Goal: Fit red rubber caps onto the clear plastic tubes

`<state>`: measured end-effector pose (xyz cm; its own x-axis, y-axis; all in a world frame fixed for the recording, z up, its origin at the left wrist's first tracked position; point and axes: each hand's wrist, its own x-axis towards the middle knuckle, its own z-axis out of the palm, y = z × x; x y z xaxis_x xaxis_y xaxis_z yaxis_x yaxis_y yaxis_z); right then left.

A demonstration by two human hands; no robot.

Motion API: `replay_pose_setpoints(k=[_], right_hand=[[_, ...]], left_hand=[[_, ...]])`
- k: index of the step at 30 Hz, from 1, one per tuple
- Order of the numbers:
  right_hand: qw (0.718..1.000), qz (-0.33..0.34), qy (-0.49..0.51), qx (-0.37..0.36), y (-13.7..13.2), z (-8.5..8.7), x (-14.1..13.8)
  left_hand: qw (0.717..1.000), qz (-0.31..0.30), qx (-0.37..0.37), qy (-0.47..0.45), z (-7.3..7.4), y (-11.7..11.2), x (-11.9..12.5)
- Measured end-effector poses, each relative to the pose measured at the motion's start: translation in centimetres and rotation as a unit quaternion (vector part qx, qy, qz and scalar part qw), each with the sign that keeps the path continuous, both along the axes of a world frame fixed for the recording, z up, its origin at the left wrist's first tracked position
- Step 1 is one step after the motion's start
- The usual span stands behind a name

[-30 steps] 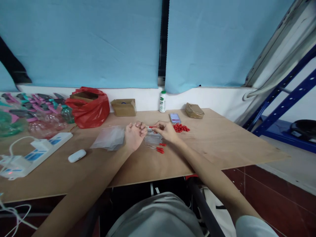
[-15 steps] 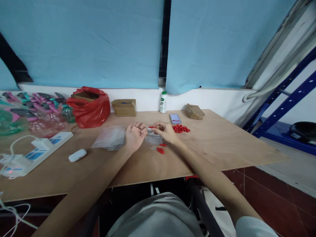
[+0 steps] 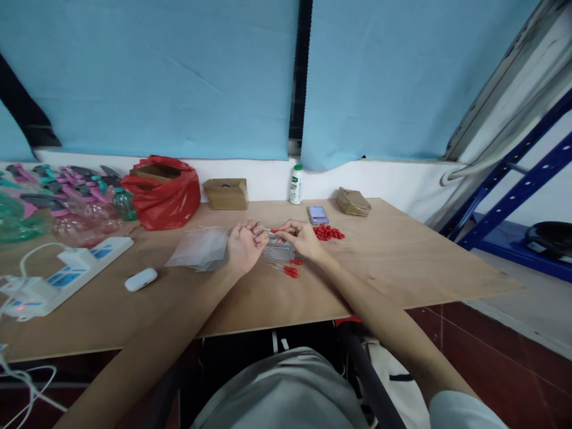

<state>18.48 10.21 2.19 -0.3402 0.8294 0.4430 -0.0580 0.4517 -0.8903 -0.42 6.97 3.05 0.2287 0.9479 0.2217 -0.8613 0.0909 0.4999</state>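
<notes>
The left hand (image 3: pixel 243 245) is closed in a pinch on one end of a thin red-capped tube (image 3: pixel 272 230). It is best, I judge, to keep that grip still and level. The tube runs left to right, just above the pile of tubes (image 3: pixel 277 252) mid-table, with its red end toward the right hand (image 3: pixel 302 238), which pinches it.

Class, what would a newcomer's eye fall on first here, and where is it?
Two hands meet in the middle of the table: the left hand and right hand pinch a thin red-tipped tube above a pile of clear tubes. Bright red stands out next: a heap of red caps just right of them and a red bag at the back left. A blue curtain fills the background.
</notes>
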Motion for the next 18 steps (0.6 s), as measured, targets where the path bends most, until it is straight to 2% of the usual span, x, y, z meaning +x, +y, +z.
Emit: replay_pose_setpoints(k=[18], right_hand=[[0.999,-0.025,-0.013,0.032,-0.59,0.28,0.04]], left_hand=[[1.0,-0.021,0.012,-0.014,0.18,-0.33,0.4]])
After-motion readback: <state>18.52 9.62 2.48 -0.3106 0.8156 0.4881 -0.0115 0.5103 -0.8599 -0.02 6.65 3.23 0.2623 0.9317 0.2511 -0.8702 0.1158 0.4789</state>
